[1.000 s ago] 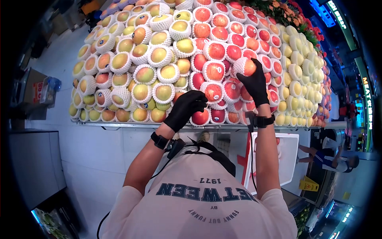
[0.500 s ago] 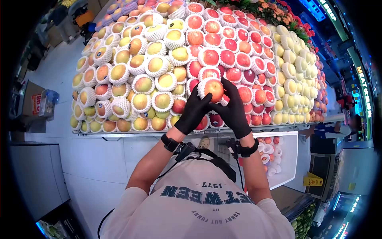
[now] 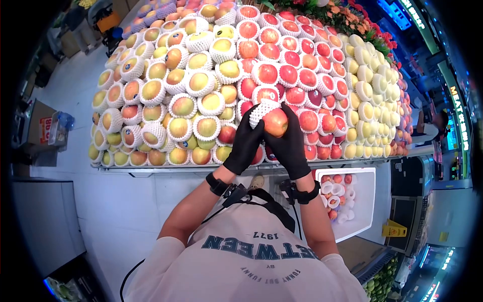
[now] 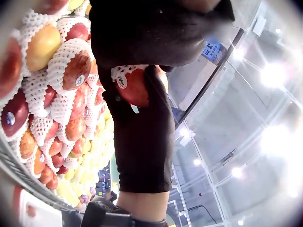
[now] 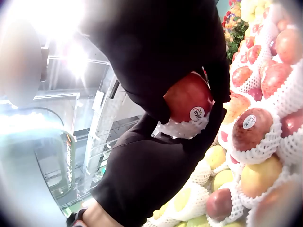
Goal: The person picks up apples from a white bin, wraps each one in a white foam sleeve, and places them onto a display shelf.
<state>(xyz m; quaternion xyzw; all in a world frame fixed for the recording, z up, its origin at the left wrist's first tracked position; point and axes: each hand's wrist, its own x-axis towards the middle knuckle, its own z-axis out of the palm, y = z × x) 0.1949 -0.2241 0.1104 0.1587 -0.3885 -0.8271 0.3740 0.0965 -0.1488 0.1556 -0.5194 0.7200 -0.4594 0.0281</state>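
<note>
In the head view, a red-and-yellow apple [image 3: 276, 123] is held between both black-gloved hands, over the front of the display. A white foam net [image 3: 260, 111] covers its left side, and the right side is bare. My left hand [image 3: 245, 145] grips the netted side. Fingers and thumb of my right hand [image 3: 293, 147] curl round the bare side. The right wrist view shows a small round sticker [image 5: 197, 113] on the apple's skin, just above the net's edge. Below it, the net [image 5: 182, 130] lies against the left glove. Part of the apple is hidden by the fingers.
Rows of netted red apples [image 3: 267, 73] lie beyond the hands, with yellow-green apples [image 3: 181, 106] to the left and pale yellow fruit [image 3: 366, 90] to the right. A white box [image 3: 371, 201] below right holds apples and loose nets. The display's front rail [image 3: 146, 171] runs before me.
From the right part of the red rows, the right hand has brought a netted apple to the left hand. Since then the apple has turned, with its net now on the left side.
</note>
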